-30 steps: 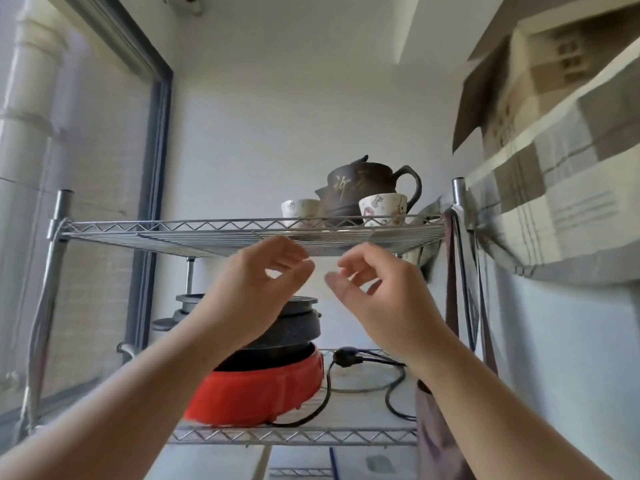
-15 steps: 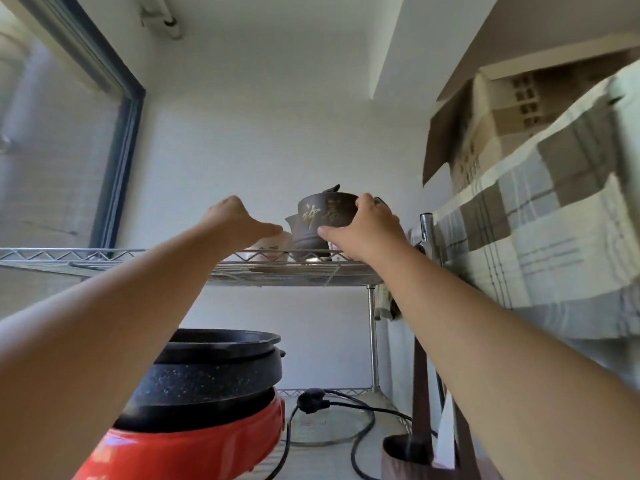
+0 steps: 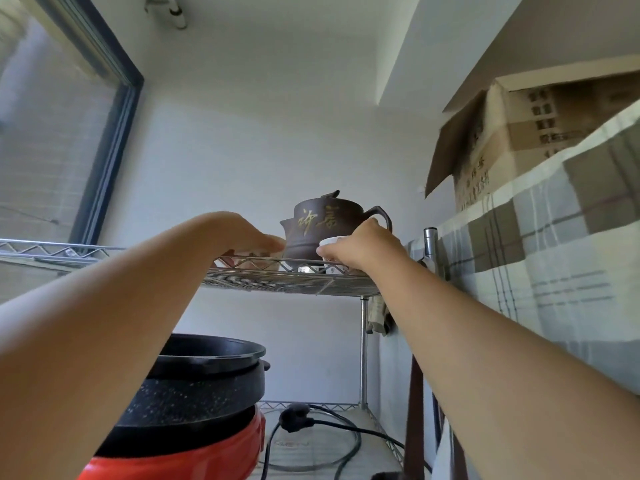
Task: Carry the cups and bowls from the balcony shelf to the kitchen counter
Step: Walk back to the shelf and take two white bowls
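On the top wire shelf stand two small white cups either side of a brown clay teapot with gold lettering. My right hand is wrapped around the right cup, of which only the rim and a bit of the base show. My left hand lies over the left cup, fingers curled down on it; that cup shows only partly through the shelf rail, and the grip itself is hidden.
Below, a red electric cooker with stacked black pans fills the lower shelf, next to a black plug and cable. A checked cloth hangs at the right under a cardboard box. A window frame stands at the left.
Both hands rose from below the top shelf up onto it. The right hand has closed round the right cup and the left hand has settled over the left cup. The view moved closer.
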The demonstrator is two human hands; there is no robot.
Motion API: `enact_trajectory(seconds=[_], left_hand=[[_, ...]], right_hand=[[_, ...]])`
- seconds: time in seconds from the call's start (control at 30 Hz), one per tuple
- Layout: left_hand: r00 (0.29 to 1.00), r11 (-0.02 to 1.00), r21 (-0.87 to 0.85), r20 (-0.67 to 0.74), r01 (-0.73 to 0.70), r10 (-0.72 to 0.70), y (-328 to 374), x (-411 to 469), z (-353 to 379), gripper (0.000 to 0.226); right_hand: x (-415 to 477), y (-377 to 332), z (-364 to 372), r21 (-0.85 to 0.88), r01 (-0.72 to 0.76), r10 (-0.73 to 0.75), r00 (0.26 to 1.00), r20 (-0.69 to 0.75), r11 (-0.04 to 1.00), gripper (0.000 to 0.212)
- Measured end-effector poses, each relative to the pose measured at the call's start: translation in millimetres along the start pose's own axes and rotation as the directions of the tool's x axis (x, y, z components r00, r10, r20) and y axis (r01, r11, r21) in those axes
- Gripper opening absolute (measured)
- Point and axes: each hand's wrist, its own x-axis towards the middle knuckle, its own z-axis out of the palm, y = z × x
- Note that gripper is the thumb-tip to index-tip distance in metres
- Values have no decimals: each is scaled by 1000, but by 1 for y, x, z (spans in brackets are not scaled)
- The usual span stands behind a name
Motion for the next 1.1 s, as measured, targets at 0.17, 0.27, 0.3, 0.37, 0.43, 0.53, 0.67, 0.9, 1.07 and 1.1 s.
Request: enact_trajectory(seconds=[0.17,0.27,0.3,0.37,0.43,0.53,0.67,0.9,1.07,1.1], left_hand=[[1000,993,-114,32,4,-1,-4,0,0,46],[997,934,-350,-47,-75,63,-17,5,-9,54],[993,881,-459,-69,-114,93,-20,7,-12,56],[978,753,-625,-112,-206,174,-24,7,-16,55],[955,656,-699,-151,-285,254,-25,2,-18,60],[915,537,-759,-194,-369,354,-24,-18,-11,69],[851,317,-852,-243,-417,466,-26,-58,15,47],[785,23,-965,-197,-260,588,-50,-136,79,78],[778,-4,-994,-87,-108,623,-67,-194,127,80],[771,-5,-997,-64,-79,634,-70,-205,138,73]], right_hand=[[-2,4,3,102,84,-66,983,-170,991,89],[-1,2,-2,279,110,-52,977,-207,954,84],[-1,1,-6,357,120,-43,975,-217,927,82],[-4,-1,-12,498,141,-31,974,-223,856,86],[-13,-3,-18,594,156,-32,976,-214,789,86],[-36,1,-27,705,159,-51,984,-172,691,78],[-85,12,-37,758,208,-90,977,-195,619,70],[-181,53,-46,765,188,-114,982,-149,616,66],[-264,103,-46,784,83,-45,997,-70,616,71],[-282,113,-46,781,63,-28,998,-59,621,75]])
